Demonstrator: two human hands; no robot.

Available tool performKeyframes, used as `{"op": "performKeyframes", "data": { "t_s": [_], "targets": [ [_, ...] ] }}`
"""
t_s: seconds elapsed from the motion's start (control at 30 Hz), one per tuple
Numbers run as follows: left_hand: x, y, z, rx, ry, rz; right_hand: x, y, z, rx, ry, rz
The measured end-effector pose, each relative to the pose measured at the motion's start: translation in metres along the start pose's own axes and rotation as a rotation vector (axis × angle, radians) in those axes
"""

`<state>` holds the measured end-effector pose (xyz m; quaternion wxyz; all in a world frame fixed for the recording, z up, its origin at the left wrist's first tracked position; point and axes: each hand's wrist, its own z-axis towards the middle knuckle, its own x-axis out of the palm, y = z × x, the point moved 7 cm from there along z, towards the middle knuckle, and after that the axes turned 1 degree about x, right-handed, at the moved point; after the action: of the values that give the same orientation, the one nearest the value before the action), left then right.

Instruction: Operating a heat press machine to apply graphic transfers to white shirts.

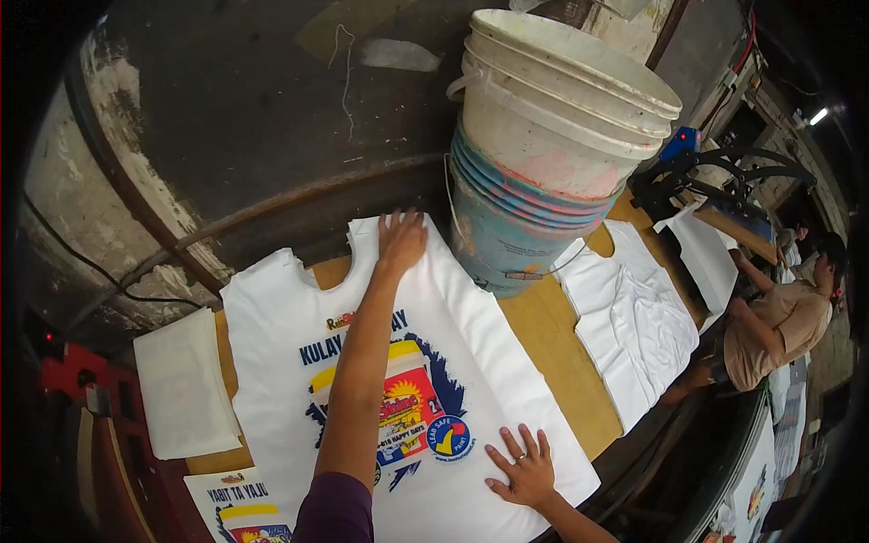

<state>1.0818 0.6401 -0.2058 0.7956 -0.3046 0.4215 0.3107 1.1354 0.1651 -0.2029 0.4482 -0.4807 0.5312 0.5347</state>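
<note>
Printed design (407, 398) on white shirt (272, 335), worktop centre: blue lettering on top, yellow band, red panel with sun, blue brush-stroke backing, round blue badge at lower right, partly under forearm; second print (243, 516), blue, yellow and red, on sheet at worktop's near left corner; no packages, signs, screens

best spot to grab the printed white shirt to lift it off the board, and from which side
Probably the two shoulder straps at the far end of the printed white shirt, coming from the bucket side. It lies flat, print up, so only its edges offer cloth to pinch. The left hand already presses flat on the right strap; the right hand lies flat near the hem, the other free edge.
</note>
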Motion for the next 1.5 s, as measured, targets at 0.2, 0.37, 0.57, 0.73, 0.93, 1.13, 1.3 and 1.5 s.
{"op": "performKeyframes", "data": {
  "t_s": [0.2, 0.37, 0.57, 0.73, 0.93, 1.13, 1.3, 1.5],
  "targets": [
    [-0.02, 0.017, 0.015, -0.09, -0.124, -0.143, 0.001, -0.003, 0.0, -0.015, 0.009, 0.022],
    [-0.016, 0.0, 0.018, 0.067, -0.082, -0.096, 0.002, -0.002, 0.0, -0.015, -0.015, 0.03],
    [-0.034, -0.006, 0.016, 0.253, -0.204, -0.105, 0.0, -0.003, 0.002, -0.02, -0.018, 0.032],
    [-0.019, 0.005, 0.021, 0.2, 0.006, -0.218, 0.001, -0.005, 0.0, -0.014, -0.021, 0.038],
    [-0.013, 0.008, 0.024, 0.273, -0.031, -0.131, 0.005, -0.002, 0.002, -0.011, 0.002, 0.043],
    [-0.022, -0.006, 0.027, 0.338, 0.219, -0.16, 0.002, -0.005, 0.003, 0.004, 0.019, 0.022],
    [-0.027, 0.003, 0.035, 0.416, -0.109, -0.13, -0.001, 0.0, 0.004, -0.016, -0.02, 0.028],
    [-0.033, 0.0, 0.037, 0.114, -0.26, -0.09, 0.006, -0.004, -0.001, 0.026, 0.032, 0.025]
  ]
}}
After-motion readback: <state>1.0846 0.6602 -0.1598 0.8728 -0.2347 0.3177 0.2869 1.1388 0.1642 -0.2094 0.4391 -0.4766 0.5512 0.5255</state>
